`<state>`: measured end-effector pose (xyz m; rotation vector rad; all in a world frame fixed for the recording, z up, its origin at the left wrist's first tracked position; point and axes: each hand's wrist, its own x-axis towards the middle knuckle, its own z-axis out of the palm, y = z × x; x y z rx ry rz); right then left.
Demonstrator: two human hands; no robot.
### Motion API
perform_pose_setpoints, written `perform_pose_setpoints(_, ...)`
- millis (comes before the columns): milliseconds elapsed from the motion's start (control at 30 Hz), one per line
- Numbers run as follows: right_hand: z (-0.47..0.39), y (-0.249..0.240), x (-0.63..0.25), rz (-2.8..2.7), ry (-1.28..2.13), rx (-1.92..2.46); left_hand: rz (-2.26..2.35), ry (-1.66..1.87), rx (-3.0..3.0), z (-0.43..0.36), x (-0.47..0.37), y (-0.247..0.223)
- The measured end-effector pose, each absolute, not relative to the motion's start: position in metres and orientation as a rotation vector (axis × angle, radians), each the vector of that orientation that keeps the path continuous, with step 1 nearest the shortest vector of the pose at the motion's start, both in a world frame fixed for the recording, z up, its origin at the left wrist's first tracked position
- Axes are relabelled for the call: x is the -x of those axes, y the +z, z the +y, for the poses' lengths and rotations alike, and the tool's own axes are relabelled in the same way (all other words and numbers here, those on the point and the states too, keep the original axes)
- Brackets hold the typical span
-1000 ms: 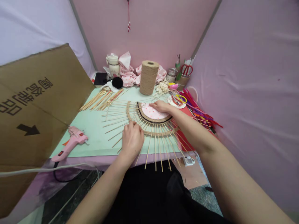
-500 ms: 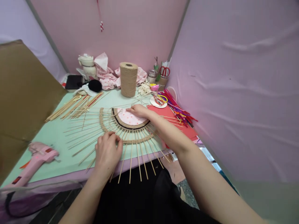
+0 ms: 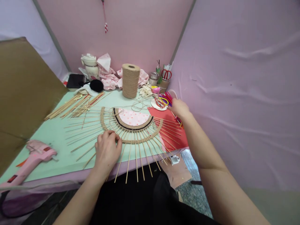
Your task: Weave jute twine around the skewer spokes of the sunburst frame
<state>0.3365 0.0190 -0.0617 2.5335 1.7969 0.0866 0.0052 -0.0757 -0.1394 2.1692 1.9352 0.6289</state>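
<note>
L hand (image 3: 108, 147): fingers pinch coarse jute arc (image 3: 134, 141) | R hand (image 3: 179, 109): fingers' spread/grip can't tell, nr fuzzy stems (image 3: 169, 96)

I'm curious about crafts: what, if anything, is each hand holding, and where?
Left hand: the stick fan, by its outer woven band, at lower left. Right hand, near colored strips: cannot tell whether anything is held.

The left hand (image 3: 108, 145) covers a stretch of the half-round weaving (image 3: 134, 141); its grip is unclear. The right hand (image 3: 180, 109) hides some of the red and purple strips (image 3: 167, 97); whether it touches them cannot be told. Left of both hands, the cardboard (image 3: 28, 87) and pink glue gun (image 3: 38, 153) are cut off.
</note>
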Motion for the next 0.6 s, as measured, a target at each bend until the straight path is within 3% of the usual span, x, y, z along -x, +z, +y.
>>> perform_pose_setpoints(133, 0.004, -0.073, -0.387, 1.567, -0.072, -2.44, 1.941, 0.641, -2.159, -0.077, -0.006, -0.139)
perform_pose_setpoints(333, 0.028, -0.103, -0.391, 1.572, 0.062, -2.514, 1.938, 0.643, -2.143, -0.077, -0.008, -0.139)
perform_pose_setpoints(600, 0.039, -0.076, -0.368, 1.521, 0.1, -2.597, 1.934, 0.646, -2.116, -0.078, -0.015, -0.137)
